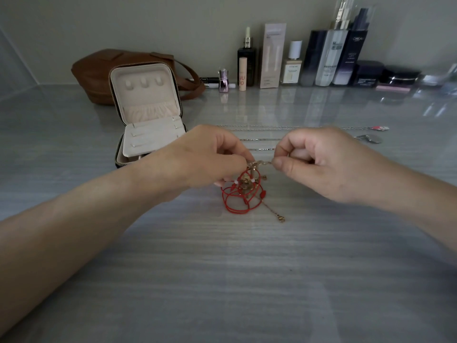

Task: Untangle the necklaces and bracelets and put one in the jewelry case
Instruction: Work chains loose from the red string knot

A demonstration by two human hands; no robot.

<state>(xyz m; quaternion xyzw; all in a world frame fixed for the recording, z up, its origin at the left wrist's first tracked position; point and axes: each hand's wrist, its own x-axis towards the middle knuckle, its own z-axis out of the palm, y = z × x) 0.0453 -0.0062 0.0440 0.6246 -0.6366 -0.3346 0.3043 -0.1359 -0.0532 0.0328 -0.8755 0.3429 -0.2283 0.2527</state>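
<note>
Counter: grey, streaked, bare in the foreground; both forearms cut off by the frame edges.
Red cord: looped tangle on the counter, gold charms caught in it; gold chain trails out, clasp at its end.
Left hand, right hand: fingers of each pinch a gold piece above the tangle; fingertips partly hidden, exact hold unclear.
Silver chains: stretched out behind the hands, middles hidden; pendants blurred at right.
Case: open, left, near corner hidden by the left wrist.
Bag: brown, behind the case.
Bottles: along the wall, labels mostly illegible.
</note>
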